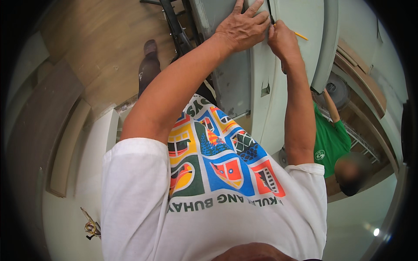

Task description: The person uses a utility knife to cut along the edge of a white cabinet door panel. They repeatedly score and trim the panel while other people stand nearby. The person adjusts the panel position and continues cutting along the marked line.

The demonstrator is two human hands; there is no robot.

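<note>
My left hand [244,27] lies flat near the top of the view, its fingers spread over the edge of a long white frame piece [262,65]. Close beside it, my right hand [284,41] is closed around a thin yellow pencil [301,36], whose end sticks out on the right of the fist. A narrow black strip [271,17] shows between the two hands; whether it is a tool or a gap, I cannot tell. Lower down, the frame piece has a small rectangular cut-out [265,89]. A grey panel [230,82] stands left of the frame piece.
A person in a green shirt [326,139] is at the right, one arm raised near a rounded grey edge [325,48]. A round grey fan [336,90] stands behind. Black metal legs [176,28] rise at upper left, by a wooden floor [104,39]. Loose wires [90,226] hang at lower left.
</note>
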